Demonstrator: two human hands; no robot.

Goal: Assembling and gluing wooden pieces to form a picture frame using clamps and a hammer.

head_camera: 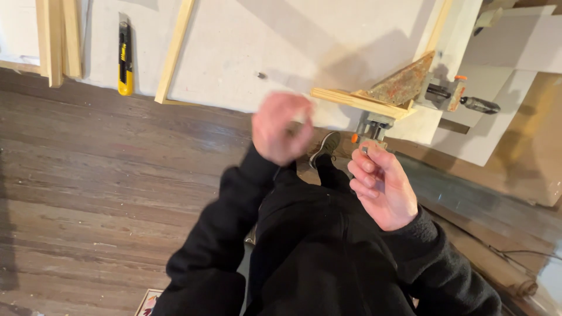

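A: Corner clamp (404,96) is seen at the edge of the white board (246,41), where 2 wooden strips meet at a right angle; its screw handle (477,105) points away to the right.

B: And the hands?

A: The right hand (383,187) is curled just below the clamp, with a small metal piece (365,150) pinched between thumb and fingertips; what the piece is cannot be told. The left hand (281,127) is blurred and loosely closed, and whether anything is held cannot be told.

B: How would the step be done well?

A: As a judgement, the small piece should be kept firmly pinched and brought in squarely, with the joint left undisturbed.

B: Counts?

A: 1 clamp, 1 yellow utility knife (124,57), 1 loose strip (175,50) lying diagonally, and a bundle of strips (57,38) at the upper left are counted. 1 shoe (325,147) is visible on the wooden floor (99,175).
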